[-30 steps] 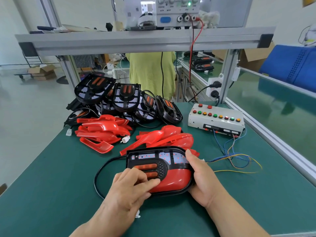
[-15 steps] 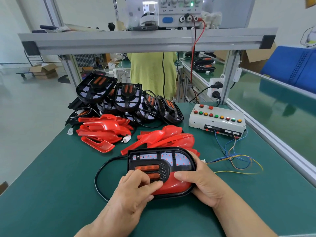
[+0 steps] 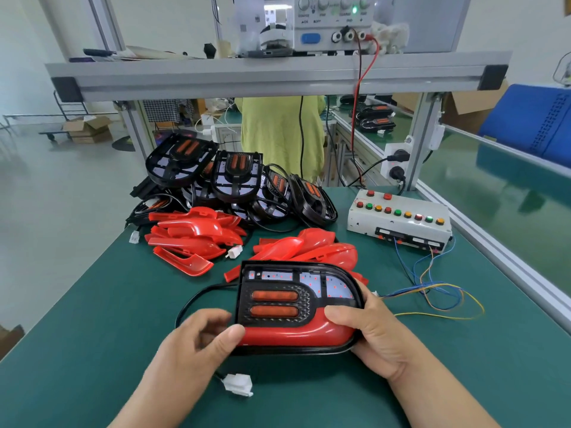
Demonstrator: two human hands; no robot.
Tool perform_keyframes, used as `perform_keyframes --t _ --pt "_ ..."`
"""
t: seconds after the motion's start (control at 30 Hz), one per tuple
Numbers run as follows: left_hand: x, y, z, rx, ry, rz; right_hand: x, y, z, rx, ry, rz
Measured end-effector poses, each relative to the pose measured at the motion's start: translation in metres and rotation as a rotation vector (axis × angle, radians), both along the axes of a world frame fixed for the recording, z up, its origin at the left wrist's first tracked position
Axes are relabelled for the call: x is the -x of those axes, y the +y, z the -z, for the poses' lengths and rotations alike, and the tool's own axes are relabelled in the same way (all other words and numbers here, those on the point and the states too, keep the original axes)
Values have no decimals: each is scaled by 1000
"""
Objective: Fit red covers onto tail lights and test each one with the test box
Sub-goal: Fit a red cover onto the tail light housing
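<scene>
The left hand [image 3: 197,344] has slid off the tail light [image 3: 275,304] face, seemingly pinching its corner; right hand [image 3: 370,332] grips it.

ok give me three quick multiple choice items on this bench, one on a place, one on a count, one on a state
1. Where is the test box from the held tail light?
A) farther back and to its right
B) close on its left
C) up on the shelf

2. How many orange bars show on that tail light?
A) one
B) two
C) four

3. What is the right hand doing?
A) pressing a button
B) lying flat on the mat
C) gripping the tail light's right end

Answers:
1 A, the box stands at the bench's back right, beyond the coloured wires.
2 B, two bars lie stacked in the black panel.
3 C, its fingers curl round the rounded end, with the thumb over the red cover.
</scene>
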State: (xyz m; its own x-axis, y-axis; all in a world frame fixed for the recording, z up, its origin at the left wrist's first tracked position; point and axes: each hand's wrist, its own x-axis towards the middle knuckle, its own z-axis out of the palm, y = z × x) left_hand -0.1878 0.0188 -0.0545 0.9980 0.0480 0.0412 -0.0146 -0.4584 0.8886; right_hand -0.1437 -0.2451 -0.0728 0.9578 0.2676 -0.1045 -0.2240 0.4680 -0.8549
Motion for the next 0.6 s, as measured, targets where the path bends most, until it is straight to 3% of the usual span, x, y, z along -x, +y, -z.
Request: perform_keyframes --t 0.13,0.37,0.6 --pt "-5 1 -8 50 203 138 -1 4 1 -35 5 11" --pt "-18 -3 -15 464 528 292 1 6 3 -9 5 33" --pt "-20 -7 -10 368 483 224 2 7 0 31 26 32"
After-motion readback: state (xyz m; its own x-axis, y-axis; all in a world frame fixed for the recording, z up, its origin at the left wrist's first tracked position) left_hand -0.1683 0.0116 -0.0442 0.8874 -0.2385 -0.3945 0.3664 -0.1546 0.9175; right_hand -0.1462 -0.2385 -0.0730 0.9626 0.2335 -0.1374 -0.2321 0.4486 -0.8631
